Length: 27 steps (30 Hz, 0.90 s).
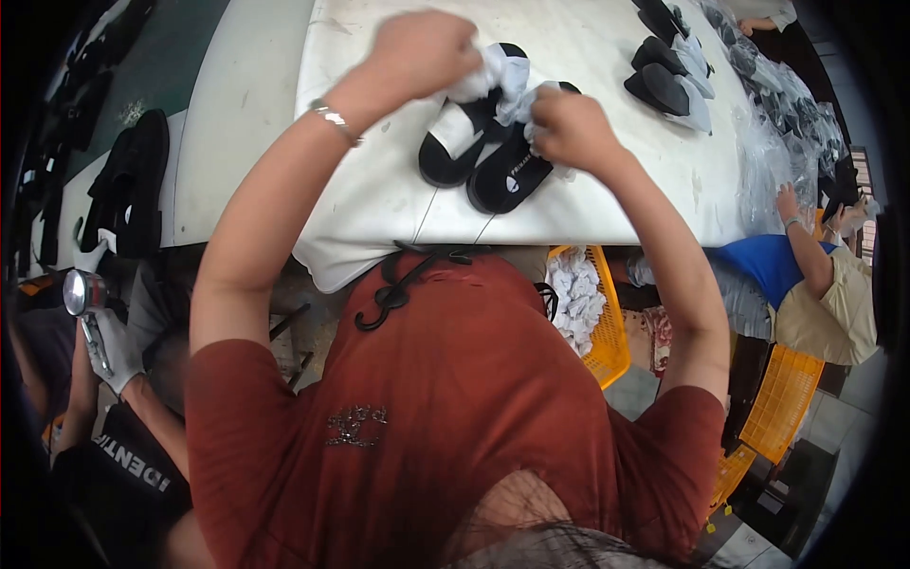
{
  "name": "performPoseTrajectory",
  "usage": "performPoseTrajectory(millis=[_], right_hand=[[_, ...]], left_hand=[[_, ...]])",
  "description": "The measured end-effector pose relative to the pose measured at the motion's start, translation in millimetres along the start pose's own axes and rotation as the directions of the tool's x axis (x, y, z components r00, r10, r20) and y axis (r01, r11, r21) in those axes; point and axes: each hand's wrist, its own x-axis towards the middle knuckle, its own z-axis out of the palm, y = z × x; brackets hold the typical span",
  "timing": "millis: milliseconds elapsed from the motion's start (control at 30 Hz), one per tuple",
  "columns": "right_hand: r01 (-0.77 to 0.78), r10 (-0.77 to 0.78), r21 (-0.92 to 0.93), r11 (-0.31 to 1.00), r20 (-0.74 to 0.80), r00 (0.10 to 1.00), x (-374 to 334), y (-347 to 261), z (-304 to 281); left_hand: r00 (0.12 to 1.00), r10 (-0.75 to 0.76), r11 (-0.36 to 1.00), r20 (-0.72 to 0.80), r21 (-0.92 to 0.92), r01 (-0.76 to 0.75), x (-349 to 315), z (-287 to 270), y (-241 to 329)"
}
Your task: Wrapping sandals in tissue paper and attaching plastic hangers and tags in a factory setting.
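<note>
Two black slippers lie side by side on the white table in front of me, a left slipper (445, 163) and a right slipper (502, 186). Crumpled white tissue paper (513, 78) sits around their upper parts. My left hand (425, 55), smeared by motion, is closed on some of this paper above the left slipper. Over the right slipper, my right hand (573, 128) is curled with its fingers on the paper there. The straps are partly hidden by the paper and my hands.
More dark shoes stuffed with white paper (661, 87) stand at the table's far right, beside clear plastic bags (773, 142). A yellow basket (611, 318) of crumpled paper balls is below the table edge. At left, a gloved co-worker's hand (118, 351) holds a metal tool near black shoes (133, 190).
</note>
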Motion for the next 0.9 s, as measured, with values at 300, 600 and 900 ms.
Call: performPoseTrajectory(millis=[300, 600, 900], right_hand=[[0.578, 0.828, 0.814, 0.052, -0.359, 0.431, -98, 67, -34], [-0.843, 0.708, -0.002, 0.538, -0.542, 0.454, -307, -43, 9], [-0.684, 0.77, 0.42, 0.597, -0.539, 0.341, -303, -19, 44]], left_hand=[[0.958, -0.015, 0.81, -0.285, -0.565, -0.155, 2, -39, 85], [0.688, 0.723, 0.622, 0.062, -0.492, -0.609, -32, 154, 285], [0.658, 0.731, 0.644, 0.18, -0.499, -0.579, -47, 115, 264]])
